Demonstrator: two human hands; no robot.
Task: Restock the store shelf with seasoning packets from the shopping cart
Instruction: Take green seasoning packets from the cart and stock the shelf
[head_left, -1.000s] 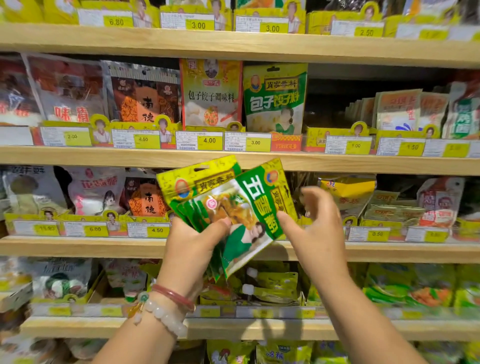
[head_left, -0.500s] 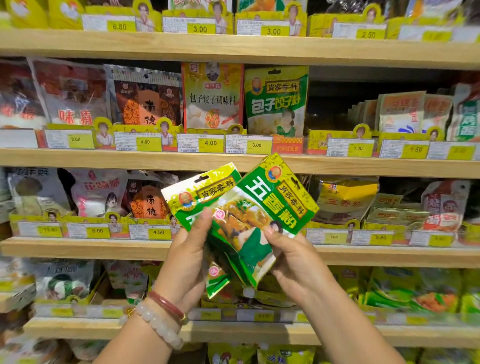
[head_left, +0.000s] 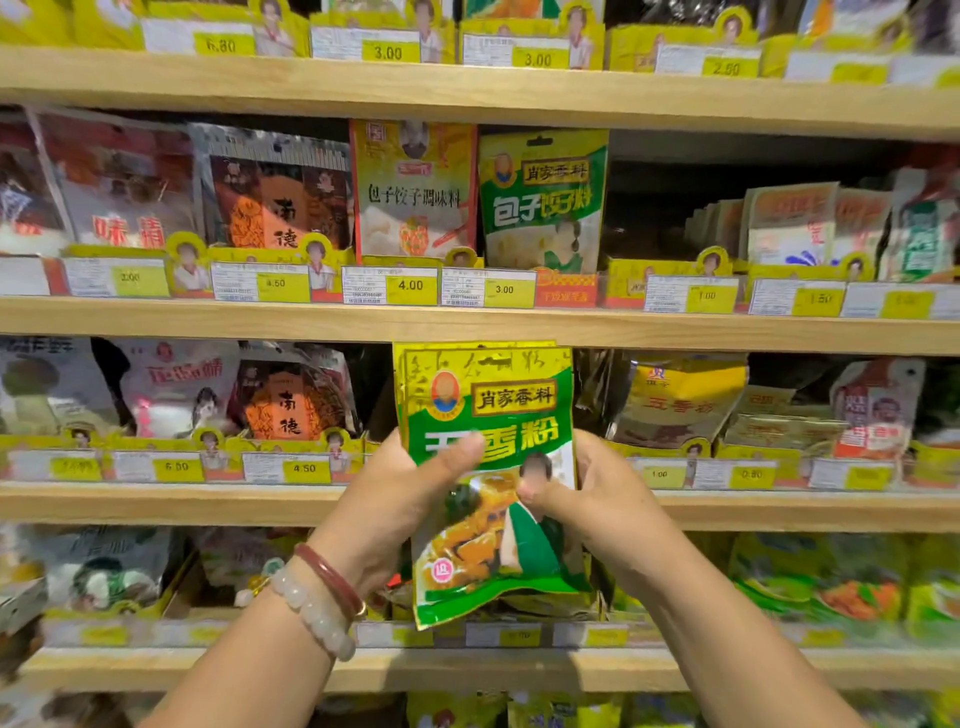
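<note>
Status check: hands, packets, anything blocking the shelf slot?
Left hand and right hand both grip green-and-yellow seasoning packets, upright before wooden shelf. Nothing blocking.

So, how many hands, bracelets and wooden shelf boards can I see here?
Hands: 2, the left hand and right hand, both gripping the green packets
Bracelets: 2, a red bangle and a white bead bracelet, on the left wrist
Wooden shelf boards: 4
Total: 8

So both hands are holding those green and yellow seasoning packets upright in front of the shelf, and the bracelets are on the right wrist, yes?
Not quite: the bracelets are on the left wrist, as the head view shows. The rest holds: the left hand and right hand both hold the green and yellow seasoning packets upright before the shelf.
</note>
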